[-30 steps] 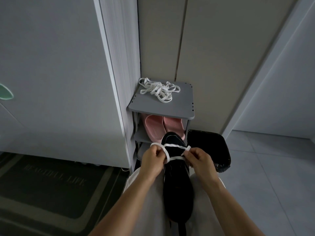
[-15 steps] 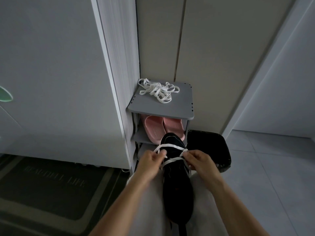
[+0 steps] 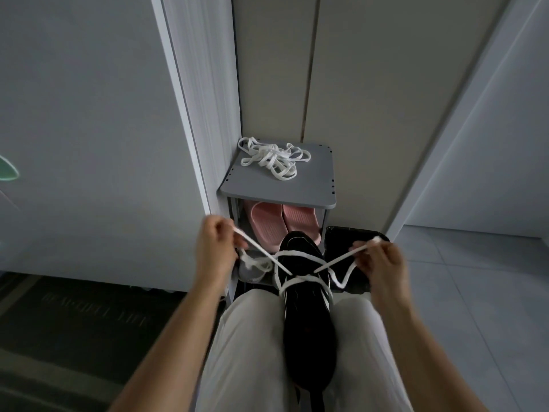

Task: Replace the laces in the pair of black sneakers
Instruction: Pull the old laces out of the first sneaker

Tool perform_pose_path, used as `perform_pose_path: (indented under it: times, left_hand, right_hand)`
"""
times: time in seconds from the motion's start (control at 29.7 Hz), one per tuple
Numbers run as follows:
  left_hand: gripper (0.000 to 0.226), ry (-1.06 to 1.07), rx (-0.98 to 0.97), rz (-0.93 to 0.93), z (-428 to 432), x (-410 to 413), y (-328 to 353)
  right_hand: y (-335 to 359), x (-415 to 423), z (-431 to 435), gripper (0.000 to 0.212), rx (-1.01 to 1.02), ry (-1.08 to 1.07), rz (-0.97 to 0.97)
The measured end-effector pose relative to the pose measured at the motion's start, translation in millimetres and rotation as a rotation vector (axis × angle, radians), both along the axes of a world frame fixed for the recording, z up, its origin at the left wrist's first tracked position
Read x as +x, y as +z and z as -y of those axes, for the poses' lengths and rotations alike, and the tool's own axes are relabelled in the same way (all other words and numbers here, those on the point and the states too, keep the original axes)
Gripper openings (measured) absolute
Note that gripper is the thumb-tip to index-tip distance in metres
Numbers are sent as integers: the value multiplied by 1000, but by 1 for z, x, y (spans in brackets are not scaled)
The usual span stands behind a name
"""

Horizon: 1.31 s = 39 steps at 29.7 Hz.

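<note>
Both left hand (image 3: 214, 250) and right hand (image 3: 382, 263) fingers pinch flat white lace (image 3: 338, 260) over black sneaker (image 3: 309, 337).

Both forearms extend forward; left hand (image 3: 214, 248) and right hand (image 3: 379, 263), spread well apart, each pinch a lace end (image 3: 364, 247).

One bit of text here: dark doormat (image 3: 59, 352), bottom left on the floor, w/ faint pale caps across its middle. Reads approx. "BEAUTIFUL LIFE", but it's dim & blurred, so 1st word's not certain. Line of letters tilts, dropping a bit toward the right.
</note>
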<state>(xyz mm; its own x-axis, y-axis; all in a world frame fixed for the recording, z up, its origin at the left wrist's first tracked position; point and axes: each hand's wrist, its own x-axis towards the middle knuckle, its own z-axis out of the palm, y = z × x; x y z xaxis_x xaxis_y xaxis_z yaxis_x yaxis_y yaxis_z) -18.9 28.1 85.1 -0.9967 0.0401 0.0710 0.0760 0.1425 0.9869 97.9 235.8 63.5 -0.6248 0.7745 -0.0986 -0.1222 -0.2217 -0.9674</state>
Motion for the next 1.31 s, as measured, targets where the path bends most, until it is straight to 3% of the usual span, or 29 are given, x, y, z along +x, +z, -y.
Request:
perform_pose_path:
  times: [0.1,0.17,0.24,0.3,0.4,0.54,0.67,0.77,0.91,1.01,1.08,1.21,1.31]
  left_hand:
    - [19,153,164,-76,21,-16,24]
    - [15,73,184,-9,17,-9,26]
    - [22,-148,28,163,2,11,15]
    - [31,-371,-251,335,-14,36,-5]
    - [33,-427,-444,296,-32,55,-35]
    - [25,-381,-355,213,-36,51,-38]
    - [16,-469,-352,199,-27,42,-34]
    - [23,-391,-188,251,-18,36,-24]
    - [25,-32,162,194,20,-1,12]
    - [20,36,250,113,36,-15,28]
    - [16,12,219,103,28,-8,25]
    - [6,-179,126,235,-1,20,5]
    - [12,-378,-106,233,-18,38,-22]
  right_hand:
    - [16,4,-22,21,-93,-128,-179]
    - [19,4,-19,20,-57,-85,-103]
    - [13,2,-5,20,24,105,75]
    - [5,5,14,22,130,331,248]
    - [-4,9,31,25,309,468,368]
    - [-7,5,38,12,475,443,421]
    - [-11,0,37,20,664,470,485]
    - [-11,0,29,25,755,396,476]
    - [-4,7,-18,26,490,-18,367]
    - [11,14,-39,21,268,-208,186]
    - [15,12,-31,20,209,-169,144]
    - [5,10,2,13,171,105,177]
    - [0,10,19,10,117,180,167]
